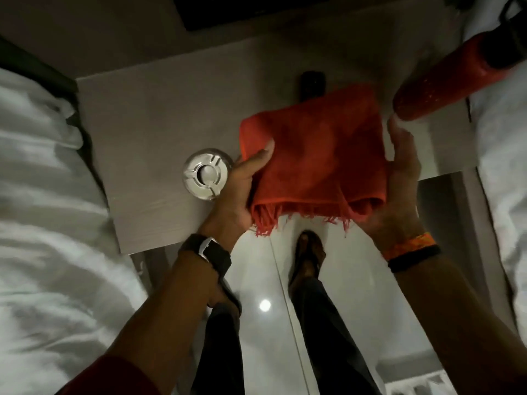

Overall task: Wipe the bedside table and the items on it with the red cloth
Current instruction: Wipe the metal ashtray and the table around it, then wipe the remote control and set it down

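Both hands, left hand [242, 189] at 9 o'clock, right hand [399, 189] at 3 o'clock, pinch the folded, fringed red cloth [316, 158] by its side edges above the pale wooden bedside table [148, 132]; probably light, limp, best gripped bunched.

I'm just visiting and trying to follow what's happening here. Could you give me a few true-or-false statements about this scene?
1. Both hands hold the red cloth. True: left hand, right hand.
2. The cloth is spread flat on the bedside table. False: it is folded and held up.
3. A glass ashtray sits on the table. True.
4. The red bottle stands left of the ashtray. False: it is at the right.
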`<state>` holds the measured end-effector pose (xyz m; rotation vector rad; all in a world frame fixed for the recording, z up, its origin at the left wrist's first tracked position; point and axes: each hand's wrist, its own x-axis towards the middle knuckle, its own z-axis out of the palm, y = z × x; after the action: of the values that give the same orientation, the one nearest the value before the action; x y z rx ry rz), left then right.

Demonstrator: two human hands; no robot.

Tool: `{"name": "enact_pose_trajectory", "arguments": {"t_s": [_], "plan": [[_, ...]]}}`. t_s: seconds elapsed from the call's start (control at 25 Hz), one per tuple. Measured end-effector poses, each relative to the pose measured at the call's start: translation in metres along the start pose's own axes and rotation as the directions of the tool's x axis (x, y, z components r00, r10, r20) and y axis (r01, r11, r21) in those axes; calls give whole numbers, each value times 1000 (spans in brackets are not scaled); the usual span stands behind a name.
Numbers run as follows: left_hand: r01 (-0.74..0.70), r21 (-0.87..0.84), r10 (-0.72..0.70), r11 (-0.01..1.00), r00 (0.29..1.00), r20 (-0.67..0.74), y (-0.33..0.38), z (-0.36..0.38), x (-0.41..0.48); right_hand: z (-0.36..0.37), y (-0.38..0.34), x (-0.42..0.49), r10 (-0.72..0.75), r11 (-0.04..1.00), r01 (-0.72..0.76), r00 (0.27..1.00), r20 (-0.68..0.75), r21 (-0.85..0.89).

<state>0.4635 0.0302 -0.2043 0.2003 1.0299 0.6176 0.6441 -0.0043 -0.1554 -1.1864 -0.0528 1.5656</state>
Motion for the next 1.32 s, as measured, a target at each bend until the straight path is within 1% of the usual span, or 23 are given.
{"name": "enact_pose_trajectory", "arguments": {"t_s": [0.08, 0.12, 0.16, 0.2, 0.24, 0.28, 0.32, 0.36, 0.4, 0.48, 0.52, 0.56, 0.64, 0.68, 0.76, 0.8, 0.84, 0.92, 0.96, 1.04, 1.16, 1.24, 1.32], "plan": [[-129, 140, 146, 982, 982, -120, -2, 19, 9, -9, -10, 12, -101, 966, 84, 993, -57, -246], [-178, 178, 202, 968, 971, -129, -3, 28, 12, -11, -12, 16, -153, 923, 120, 986, -64, -365], [-196, 161, 216, 967, 970, -113, -5, 37, 15, -8, -9, 19, -182, 868, 156, 983, -10, -472], [-179, 112, 187, 978, 980, -65, -9, 46, 16, -2, -3, 20, -188, 762, 200, 978, 85, -616], [-122, 45, 122, 992, 992, -11, -13, 55, 17, 5, 7, 20, -143, 607, 253, 967, 210, -754], [-73, -25, 73, 997, 997, 24, -16, 62, 16, 9, 22, 20, -66, 405, 313, 947, 314, -859], [-33, -83, 34, 996, 999, 9, -18, 67, 17, 10, 32, 19, -7, 267, 355, 930, 367, -896], [-18, -133, 17, 991, 1000, -14, -19, 65, 20, 10, 34, 18, 12, 233, 384, 918, 397, -894], [-37, -138, 29, 990, 997, -65, -19, 61, 23, 7, 30, 18, -27, 305, 378, 921, 388, -874], [-71, -126, 55, 990, 991, -121, -13, 52, 26, -3, 15, 24, -223, 555, 322, 946, 236, -767], [-69, -97, 57, 993, 991, -123, -11, 50, 28, -8, 6, 29, -279, 599, 278, 952, 129, -751], [-75, -29, 71, 997, 989, -126, -8, 51, 31, -12, -2, 35, -271, 606, 226, 960, 70, -763], [-111, 187, 127, 976, 989, -76, -6, 55, 39, -19, -7, 44, -155, 646, 141, 987, 52, -750], [-163, 334, 189, 929, 981, -48, -4, 58, 46, -23, -9, 46, -153, 673, 125, 988, 28, -729], [-284, 626, 362, 726, 932, 4, 9, 54, 63, -31, -16, 50, -278, 691, 135, 956, -89, -710], [-294, 714, 423, 636, 906, -3, 18, 45, 75, -36, -19, 52, -355, 686, 142, 922, -158, -714], [-259, 751, 439, 607, 898, -45, 27, 36, 86, -42, -20, 57, -410, 688, 139, 884, -223, -713], [-175, 690, 353, 702, 927, -125, 38, 23, 105, -43, -13, 73, -467, 632, 80, 833, -297, -771], [-132, 638, 274, 759, 953, -129, 35, 20, 114, -40, -4, 85, -464, 573, 29, 835, -294, -819], [-68, 634, 153, 770, 985, -81, 25, 33, 124, -29, 18, 103, -378, 512, -10, 895, -236, -859], [-66, 607, 135, 792, 989, -68, 11, 53, 136, -13, 34, 117, -332, 614, 44, 920, -208, -788], [-132, 568, 212, 813, 974, -77, 8, 56, 139, -12, 28, 124, -278, 728, 42, 930, -240, -684], [-227, 583, 319, 780, 946, -57, 3, 53, 138, -13, 17, 125, -225, 839, 54, 941, -254, -542]]}}
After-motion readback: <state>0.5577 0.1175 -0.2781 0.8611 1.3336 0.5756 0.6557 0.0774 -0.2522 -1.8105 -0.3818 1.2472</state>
